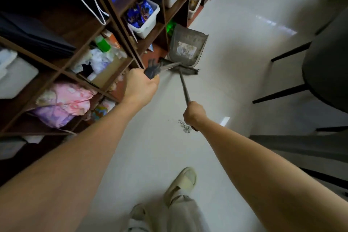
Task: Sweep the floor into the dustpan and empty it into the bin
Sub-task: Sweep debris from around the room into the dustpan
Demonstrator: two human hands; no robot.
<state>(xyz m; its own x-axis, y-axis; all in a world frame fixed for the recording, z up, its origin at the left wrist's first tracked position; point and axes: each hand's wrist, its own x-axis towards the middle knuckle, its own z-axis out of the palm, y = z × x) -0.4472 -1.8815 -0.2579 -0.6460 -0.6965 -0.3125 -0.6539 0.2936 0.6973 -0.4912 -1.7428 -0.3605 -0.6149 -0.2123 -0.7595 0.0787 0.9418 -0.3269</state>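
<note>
A grey long-handled dustpan [186, 47] stands on the white floor beside the shelf's foot, with white scraps lying inside it. My left hand [141, 86] is closed around the dark grip at the top of its handle. The broom [183, 84] has its thin dark stick in my right hand [194, 114], and its dark head rests on the floor at the dustpan's near edge. A small pile of light debris [183, 126] lies on the floor just left of my right hand, well short of the dustpan.
A tall brown shelf unit [113, 24] with white bins, bags and cloth fills the left side. A dark round table [329, 73] with black legs stands at the right. My sandalled foot [183, 181] is on the white floor [235, 34] below.
</note>
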